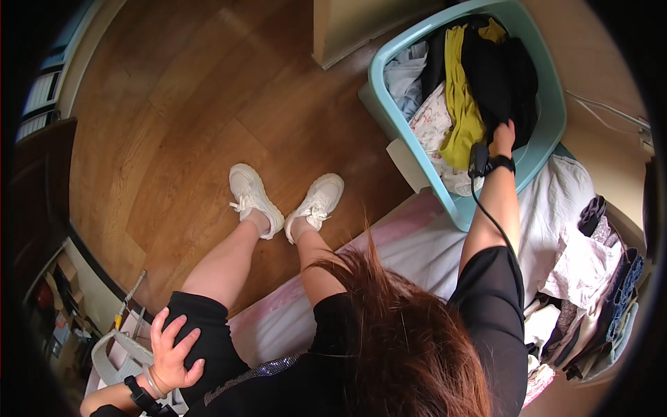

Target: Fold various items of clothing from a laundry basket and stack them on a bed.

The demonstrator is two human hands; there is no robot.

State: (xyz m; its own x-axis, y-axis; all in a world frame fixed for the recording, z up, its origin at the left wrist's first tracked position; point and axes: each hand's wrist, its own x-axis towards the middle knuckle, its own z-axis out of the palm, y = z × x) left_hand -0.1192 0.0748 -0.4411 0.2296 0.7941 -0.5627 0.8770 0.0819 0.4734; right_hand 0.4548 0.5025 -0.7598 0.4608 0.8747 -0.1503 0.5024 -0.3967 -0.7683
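My right hand (503, 138) reaches into a teal plastic laundry basket (553, 94) and touches a black garment (487, 73); its fingers are partly hidden, so whether they grip the cloth is unclear. Beside that garment lie a yellow-green garment (458, 99), a light blue one (406, 75) and a white floral one (432, 117). On the thigh of my black shorts (200, 323) rests my left hand (174, 354), fingers spread, holding nothing. Both wrists carry black straps, and a cable runs from a small black device at the right wrist.
I sit on a bed edge with a pale sheet (417, 255). At the right stands a pile of folded clothes (583, 276). A white woven bag (117, 359) is at lower left. White sneakers (318, 203) rest on the wooden floor (177, 146). A cable (599, 104) runs along the wall.
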